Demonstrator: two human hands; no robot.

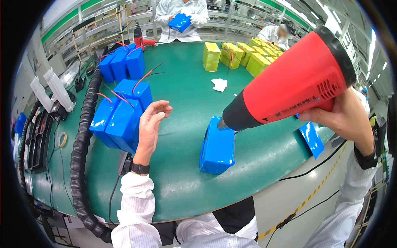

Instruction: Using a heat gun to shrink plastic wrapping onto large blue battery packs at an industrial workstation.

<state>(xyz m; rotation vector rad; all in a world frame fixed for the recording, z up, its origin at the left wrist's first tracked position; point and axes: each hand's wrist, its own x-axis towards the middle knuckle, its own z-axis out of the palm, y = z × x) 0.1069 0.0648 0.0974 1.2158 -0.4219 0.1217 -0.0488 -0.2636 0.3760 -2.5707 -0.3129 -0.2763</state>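
My right hand [345,120] grips a red heat gun [293,78] with black ends. Its nozzle tip reaches the far top end of a blue shrink-wrapped battery pack [218,146] standing on the table; whether they touch I cannot tell. The film on that pack looks glossy and loose at its near edges. My left hand [152,124] is open and holds nothing, its fingers loosely curved. It is nearest to a group of blue wrapped battery packs [124,124] with red and black wires on top, and covers part of the closest one.
A black corrugated hose [80,165] runs along the left of the green table [182,182]. More blue packs [120,64] and yellow-green packs [240,53] stand farther back. White crumpled paper [219,84] lies mid-table, blue film [311,138] at right. Across the table, a person holds a blue pack [180,22].
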